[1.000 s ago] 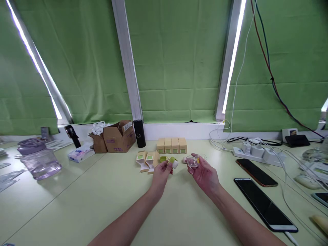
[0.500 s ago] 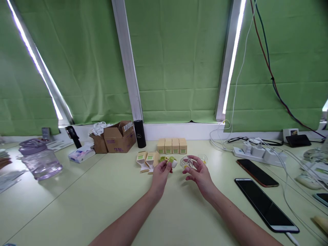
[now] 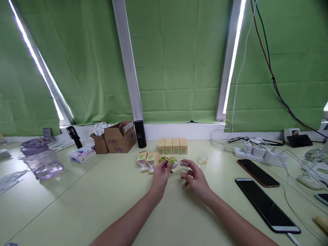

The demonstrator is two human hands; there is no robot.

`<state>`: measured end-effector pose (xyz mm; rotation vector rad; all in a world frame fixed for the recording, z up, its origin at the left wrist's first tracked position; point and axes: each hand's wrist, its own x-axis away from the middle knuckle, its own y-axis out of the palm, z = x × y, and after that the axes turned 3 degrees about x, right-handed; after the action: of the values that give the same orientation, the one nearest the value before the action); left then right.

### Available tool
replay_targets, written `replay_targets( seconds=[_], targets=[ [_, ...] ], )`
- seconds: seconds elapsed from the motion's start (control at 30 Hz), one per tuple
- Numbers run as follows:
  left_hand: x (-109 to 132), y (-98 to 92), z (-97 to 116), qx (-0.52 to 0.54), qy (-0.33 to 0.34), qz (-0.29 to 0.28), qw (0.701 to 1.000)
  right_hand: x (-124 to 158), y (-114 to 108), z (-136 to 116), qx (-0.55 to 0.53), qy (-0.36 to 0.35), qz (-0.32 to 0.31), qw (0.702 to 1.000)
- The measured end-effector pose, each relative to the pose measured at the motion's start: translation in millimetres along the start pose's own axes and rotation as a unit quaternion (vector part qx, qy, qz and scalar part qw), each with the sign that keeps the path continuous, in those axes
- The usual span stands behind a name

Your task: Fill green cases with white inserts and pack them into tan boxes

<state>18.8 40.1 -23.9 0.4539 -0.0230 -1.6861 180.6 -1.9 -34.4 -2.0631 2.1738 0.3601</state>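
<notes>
My left hand [image 3: 162,171] pinches a small green-and-white piece [image 3: 174,164] whose exact kind I cannot make out. Close on its right, my right hand [image 3: 194,175] has its fingers closed around a small clear cup [image 3: 181,167] with a bit of yellow at its bottom. The cup is tilted toward the left hand's piece. A second clear cup [image 3: 203,159] with yellow inside stands on the table just beyond the right hand. Two opened small cardboard boxes [image 3: 153,159] lie behind the left hand, partly hidden by it.
Several small closed boxes [image 3: 172,146] stand in a row behind the hands. A brown carton [image 3: 120,138] and a black cylinder [image 3: 139,134] are at the back left, a purple-lidded jug [image 3: 42,160] farther left. Phones [image 3: 266,205], a power strip [image 3: 260,153] and cables lie on the right.
My right hand has moved slightly left with the clear cup, bringing it up against or very near the piece in my left hand. The second cup shows more fully.
</notes>
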Motion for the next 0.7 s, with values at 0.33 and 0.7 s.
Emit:
replay_targets(
  seconds=[0.33,0.7],
  targets=[
    [2.3,0.8,1.2,0.001,0.0,-0.029,1.0,1.7,3.2,-1.4,-0.055,0.02,-0.021,0.998],
    [6.4,1.6,1.5,-0.02,0.017,-0.058,0.998,2.7,4.0,-3.2,-0.107,0.007,-0.043,0.993]
  ],
)
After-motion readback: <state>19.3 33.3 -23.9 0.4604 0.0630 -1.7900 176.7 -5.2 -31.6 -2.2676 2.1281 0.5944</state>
